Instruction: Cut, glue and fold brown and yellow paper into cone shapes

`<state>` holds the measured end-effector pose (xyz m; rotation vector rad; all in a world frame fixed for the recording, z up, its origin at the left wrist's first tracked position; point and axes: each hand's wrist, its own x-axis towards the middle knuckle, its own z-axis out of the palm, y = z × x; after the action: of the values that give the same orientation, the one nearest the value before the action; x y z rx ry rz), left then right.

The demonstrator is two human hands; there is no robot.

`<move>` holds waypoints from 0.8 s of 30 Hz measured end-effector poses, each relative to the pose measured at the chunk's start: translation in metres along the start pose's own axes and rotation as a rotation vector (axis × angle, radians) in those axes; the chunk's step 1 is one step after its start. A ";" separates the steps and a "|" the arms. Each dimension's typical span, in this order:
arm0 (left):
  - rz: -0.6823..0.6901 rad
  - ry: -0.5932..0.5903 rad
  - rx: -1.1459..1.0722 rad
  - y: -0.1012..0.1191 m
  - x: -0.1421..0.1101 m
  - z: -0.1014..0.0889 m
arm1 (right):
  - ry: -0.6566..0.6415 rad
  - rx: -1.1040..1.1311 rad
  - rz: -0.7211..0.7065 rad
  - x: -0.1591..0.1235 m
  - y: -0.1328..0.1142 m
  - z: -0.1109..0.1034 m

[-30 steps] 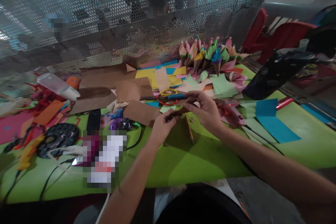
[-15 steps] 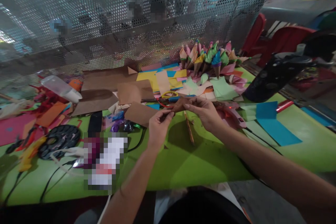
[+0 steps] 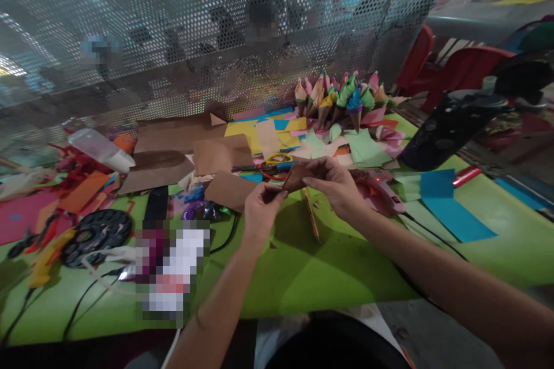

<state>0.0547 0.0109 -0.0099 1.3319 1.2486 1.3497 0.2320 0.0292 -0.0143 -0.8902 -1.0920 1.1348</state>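
Note:
Between my two hands is a small piece of brown paper (image 3: 296,177), bent or partly rolled, raised a little over the green table. My left hand (image 3: 263,207) pinches its left corner between thumb and fingers. On the other side my right hand (image 3: 335,184) grips it, thumb in front and fingers behind. Below the paper a pencil (image 3: 310,214) lies on the green cover, with small brown scraps around it. Just right of my right hand rests a pink glue gun (image 3: 383,193) with a red light, partly hidden by the hand.
Paper ice-cream cones (image 3: 346,95) stand at the back right. Brown paper sheets (image 3: 223,153) and yellow-handled scissors (image 3: 279,158) lie behind my hands. A dark tumbler (image 3: 445,127) stands right. Left are a black paint palette (image 3: 97,236), a yellow glue gun (image 3: 49,259) and cords. A perforated metal screen (image 3: 173,69) rises behind.
The brown paper has turned slightly in my fingers, so more of its flat face shows. Both hands keep hold of it in nearly the same place.

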 end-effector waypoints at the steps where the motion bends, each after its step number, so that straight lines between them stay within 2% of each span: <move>1: 0.005 0.003 0.004 0.000 0.000 0.000 | -0.002 0.015 0.007 0.000 0.000 0.000; 9: 0.047 -0.018 0.018 -0.005 0.001 -0.001 | -0.080 -0.026 0.171 0.002 0.001 -0.002; 15: -0.056 -0.090 -0.097 -0.004 0.001 -0.001 | -0.011 -0.057 0.128 0.003 0.002 -0.002; 24: -0.134 -0.175 -0.048 -0.006 0.002 -0.005 | 0.094 0.003 0.089 0.003 0.000 -0.002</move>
<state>0.0487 0.0130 -0.0152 1.2801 1.1580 1.1374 0.2341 0.0321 -0.0138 -0.9878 -0.9816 1.1561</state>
